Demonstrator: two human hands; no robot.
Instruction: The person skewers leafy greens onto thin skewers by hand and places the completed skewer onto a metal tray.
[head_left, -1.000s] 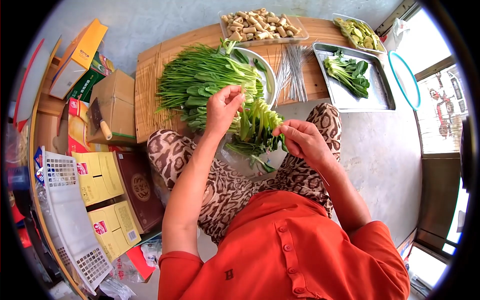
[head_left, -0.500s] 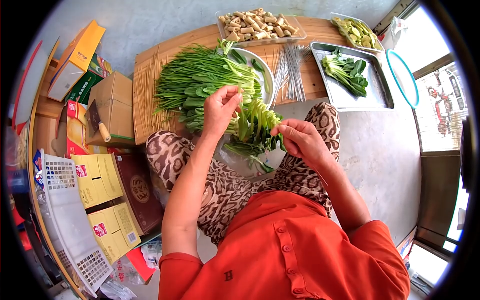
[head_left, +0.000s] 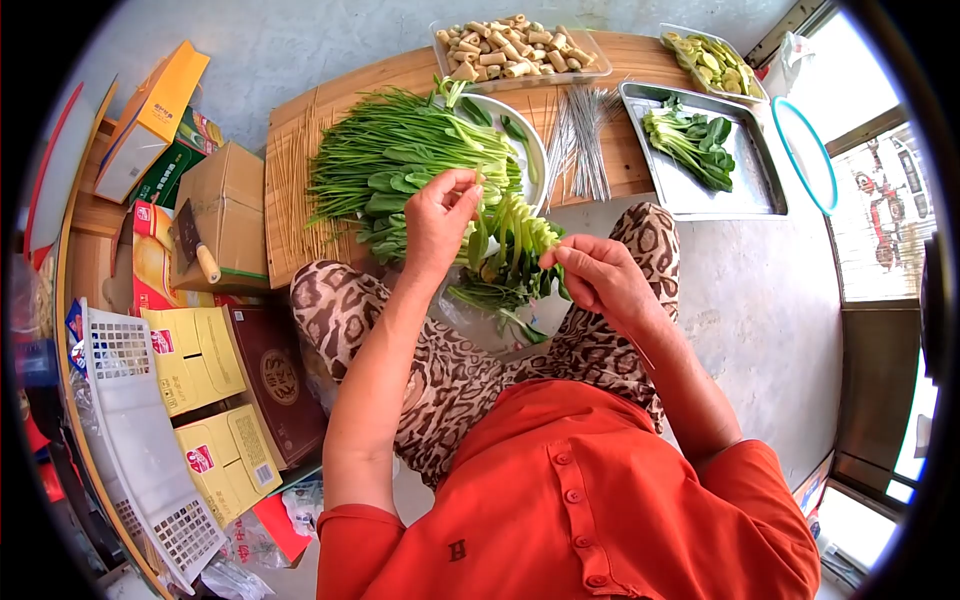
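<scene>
In the head view, a row of leafy greens (head_left: 520, 235) hangs between my hands over my lap, pale stems bunched at the top and dark leaves below. My left hand (head_left: 440, 218) is closed in a pinch on a green stem at the left end of the row. At the other end, my right hand (head_left: 603, 278) pinches a thin skewer (head_left: 641, 352), whose tail shows below the wrist. The stems appear threaded on it; most of the skewer is hidden. Behind my left hand, a big pile of greens and chives (head_left: 400, 150) covers part of a white plate (head_left: 540, 165).
On the wooden table (head_left: 630, 165) lie metal skewers (head_left: 583, 145) and bamboo sticks (head_left: 305, 200). A tub of beige tube-shaped pieces (head_left: 520, 50), a tub of green slices (head_left: 712, 65) and a metal tray (head_left: 748, 180) with greens stand there. Boxes (head_left: 215, 215) and a white basket (head_left: 140, 430) are on the left.
My left hand has shifted very slightly left, and the leaves at its end of the row have turned a little. The right hand stays nearly still, pinching the skewer.
</scene>
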